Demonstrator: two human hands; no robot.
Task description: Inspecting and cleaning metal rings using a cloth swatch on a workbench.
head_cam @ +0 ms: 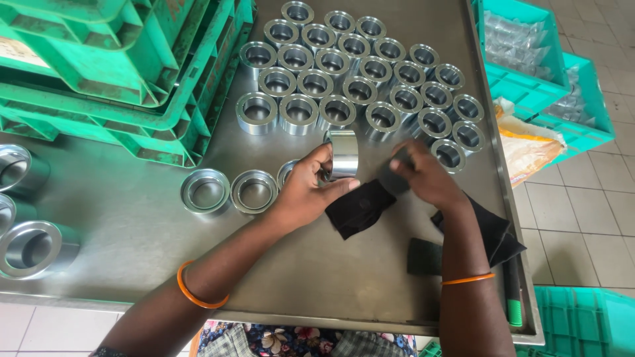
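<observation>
Head camera, looking down at a steel worktable (132, 264): my left hand (305, 192) pinches a polished metal ring (344, 153) between thumb and fingertips, holding it on edge just above the tabletop so its curved outer wall faces my other hand. My right hand (423, 177), just beside it, is closed on a fold of black cloth (360, 206), fingers curled over the fabric and pressed toward the ring; the rest of the cloth trails down under my right wrist toward the table's near edge. Holding the ring upright and off the surface leaves its shiny face open to the cloth, by my reading.

Beyond my fingertips, finished-looking rings (360, 89) of the same kind stand in tight diagonal rows, mouths up, packed touching one another, an arrangement that keeps them counted and out of the way. To the left of my left hand, two shallower rings (231, 192) lie flat side by side, and a third peeks out partly behind my thumb. Farther left, larger steel sleeves (30, 244) rest on their sides at the table's end. Stacked green plastic crates (119, 79) sit beyond my left forearm. A dark pad (423, 256) lies near my right forearm. An orange bangle circles each wrist.
</observation>
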